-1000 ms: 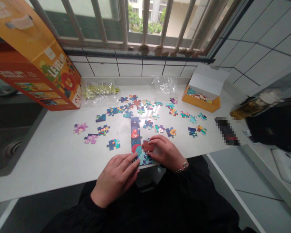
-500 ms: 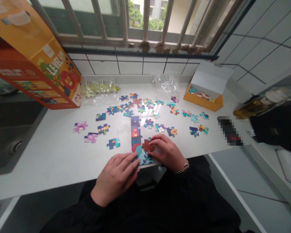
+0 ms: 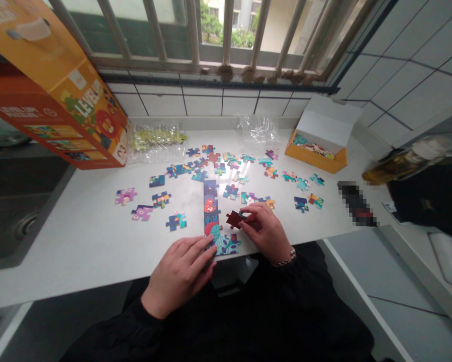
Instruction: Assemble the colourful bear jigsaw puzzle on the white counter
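A narrow joined strip of puzzle pieces [image 3: 211, 210] runs from the counter's middle toward its front edge. My left hand [image 3: 180, 274] lies flat with fingers stretched out, its fingertips pressing the strip's near end. My right hand [image 3: 265, 231] pinches a dark red puzzle piece [image 3: 235, 218] lifted a little above the counter, just right of the strip. Several loose puzzle pieces [image 3: 226, 168] are scattered over the white counter [image 3: 82, 241] beyond the hands.
A large orange puzzle box [image 3: 56, 90] leans at the back left. A small orange box with pieces [image 3: 315, 151] sits at the back right, with clear plastic bags [image 3: 156, 141] along the wall. A sink [image 3: 18, 216] lies left; a bottle [image 3: 402, 163] lies right.
My right hand has lifted the dark red piece off the strip's near end and moved it up and slightly right. My left hand has stayed in place.
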Available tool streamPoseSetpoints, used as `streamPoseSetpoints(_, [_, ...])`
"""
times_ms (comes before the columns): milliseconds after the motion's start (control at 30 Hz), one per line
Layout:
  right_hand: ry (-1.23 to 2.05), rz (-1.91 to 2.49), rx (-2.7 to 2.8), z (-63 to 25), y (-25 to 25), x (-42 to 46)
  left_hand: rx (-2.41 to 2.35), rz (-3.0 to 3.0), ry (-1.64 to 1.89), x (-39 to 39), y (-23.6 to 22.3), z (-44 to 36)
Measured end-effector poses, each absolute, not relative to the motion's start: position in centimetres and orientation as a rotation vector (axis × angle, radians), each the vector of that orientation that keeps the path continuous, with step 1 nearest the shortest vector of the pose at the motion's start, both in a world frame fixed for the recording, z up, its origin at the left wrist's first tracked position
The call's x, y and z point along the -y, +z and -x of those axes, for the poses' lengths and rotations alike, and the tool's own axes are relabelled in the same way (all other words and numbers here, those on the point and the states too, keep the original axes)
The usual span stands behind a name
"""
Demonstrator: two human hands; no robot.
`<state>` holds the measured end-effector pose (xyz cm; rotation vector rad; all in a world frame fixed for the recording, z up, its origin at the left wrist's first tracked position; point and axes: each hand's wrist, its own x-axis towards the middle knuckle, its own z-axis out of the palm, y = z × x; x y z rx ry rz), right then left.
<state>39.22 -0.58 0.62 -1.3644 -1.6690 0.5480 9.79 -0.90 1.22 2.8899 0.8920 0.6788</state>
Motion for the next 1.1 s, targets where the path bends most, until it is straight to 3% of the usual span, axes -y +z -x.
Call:
streamPoseSetpoints(300, [0.521,1.337,1.775,-39.3,0.8,0.3,-0.890,-2.885,0.663,0.9,1.0,-9.9])
streamPoseSetpoints(600, [0.691,1.582,1.380,-39.6,0.8,0.8,-0.893,-2.887,0.693,1.0,1.4,-9.9])
streamPoseSetpoints(833, [0.945,1.411,1.148,-39.7,0.3,0.4,-0.899,-2.887,0.662,1.0,1.1,-9.8])
streamPoseSetpoints(1100, [1.034,1.462,1.340,-38.7,0.9,-0.3,-0.898,-2.885,0.664,1.0,1.3,-9.9])
